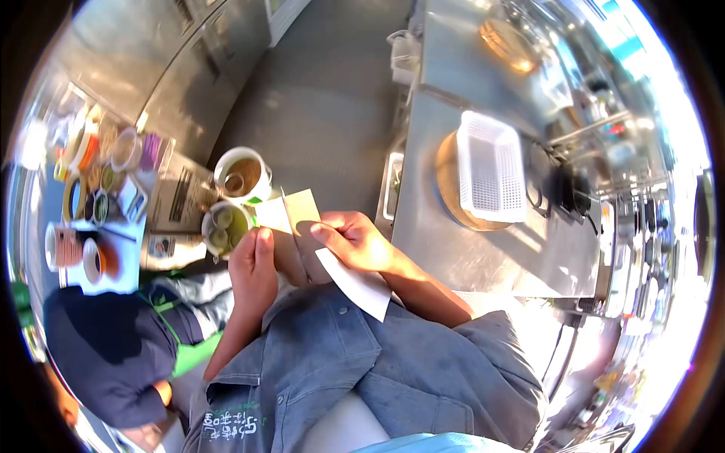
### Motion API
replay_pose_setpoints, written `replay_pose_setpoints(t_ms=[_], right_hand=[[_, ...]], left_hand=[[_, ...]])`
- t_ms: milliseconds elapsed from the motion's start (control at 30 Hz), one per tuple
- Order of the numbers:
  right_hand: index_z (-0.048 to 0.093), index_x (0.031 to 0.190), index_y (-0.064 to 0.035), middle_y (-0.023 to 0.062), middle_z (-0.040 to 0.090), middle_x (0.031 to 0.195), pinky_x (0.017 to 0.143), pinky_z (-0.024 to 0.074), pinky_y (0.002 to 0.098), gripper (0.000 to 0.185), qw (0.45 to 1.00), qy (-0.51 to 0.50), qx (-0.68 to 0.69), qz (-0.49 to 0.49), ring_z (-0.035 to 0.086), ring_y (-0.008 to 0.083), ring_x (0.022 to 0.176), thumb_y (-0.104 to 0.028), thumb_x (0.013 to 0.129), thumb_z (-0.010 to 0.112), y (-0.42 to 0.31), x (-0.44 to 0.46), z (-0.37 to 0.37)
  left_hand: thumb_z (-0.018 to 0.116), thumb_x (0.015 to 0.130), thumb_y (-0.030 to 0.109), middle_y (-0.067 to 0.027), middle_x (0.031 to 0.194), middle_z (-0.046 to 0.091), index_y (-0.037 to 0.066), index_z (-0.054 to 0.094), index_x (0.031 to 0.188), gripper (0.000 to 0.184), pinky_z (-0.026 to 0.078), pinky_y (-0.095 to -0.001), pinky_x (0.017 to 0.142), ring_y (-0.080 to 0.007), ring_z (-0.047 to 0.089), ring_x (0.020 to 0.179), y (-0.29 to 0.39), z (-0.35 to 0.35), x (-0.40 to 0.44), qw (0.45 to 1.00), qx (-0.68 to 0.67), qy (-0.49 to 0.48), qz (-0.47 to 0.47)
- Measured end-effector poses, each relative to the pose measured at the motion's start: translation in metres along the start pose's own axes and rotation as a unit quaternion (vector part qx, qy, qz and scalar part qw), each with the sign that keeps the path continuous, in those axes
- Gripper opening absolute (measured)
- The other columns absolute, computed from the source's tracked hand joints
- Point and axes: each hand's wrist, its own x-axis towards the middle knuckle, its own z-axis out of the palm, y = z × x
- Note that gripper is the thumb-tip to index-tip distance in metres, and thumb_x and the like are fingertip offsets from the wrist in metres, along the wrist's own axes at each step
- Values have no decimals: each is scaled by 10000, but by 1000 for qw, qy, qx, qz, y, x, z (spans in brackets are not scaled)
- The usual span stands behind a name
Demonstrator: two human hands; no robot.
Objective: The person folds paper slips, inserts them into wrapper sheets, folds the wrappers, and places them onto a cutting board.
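In front of my chest, my left hand (253, 264) and my right hand (353, 240) hold a brown folded card (303, 215) between them. It has a crease down its middle and looks like a small open booklet; I cannot tell which. My left thumb and fingers pinch its left edge, while the right thumb presses on its right half. A white sheet of paper (359, 289) hangs below my right hand, against my grey jacket (317, 340). Just beyond the left hand are a bucket with greenish liquid (226, 229) and a white bucket with brown contents (243, 174).
At right, a white plastic basket (492, 170) sits on a round wooden board (447, 181) on a steel counter (430, 257). A person in dark clothes and a green apron (113, 347) bends at lower left. Bowls and containers crowd a table (128, 264). A cardboard box (177, 196) stands nearby.
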Motion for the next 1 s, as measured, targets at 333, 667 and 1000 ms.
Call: replay_pose_setpoints(t_ms=[333, 667, 1000], right_hand=[[578, 825, 16, 71, 472, 631, 563, 396, 335, 330, 986, 142, -85, 26, 420, 120, 613, -212, 1063, 574, -13, 107, -56], [569, 727, -60, -74, 506, 655, 534, 365, 262, 379, 940, 176, 285, 56, 449, 22, 622, -217, 1071, 566, 28, 229, -170], [444, 675, -117, -104, 383, 645, 518, 260, 253, 407, 897, 313, 312, 22, 321, 10, 598, -183, 1052, 582, 21, 282, -292]], left_hand=[[574, 1041, 171, -153, 727, 587, -16, 659, 946, 227, 459, -342, 627, -251, 568, 627, 4, 25, 170, 991, 36, -87, 96], [519, 1101, 272, 29, 693, 496, -3, 613, 869, 372, 378, -271, 597, -64, 432, 675, -14, 105, 345, 983, -118, -134, -36], [545, 1097, 232, 68, 734, 479, 5, 600, 838, 348, 344, -240, 603, -38, 388, 702, 46, 215, 479, 977, -103, -188, 4]])
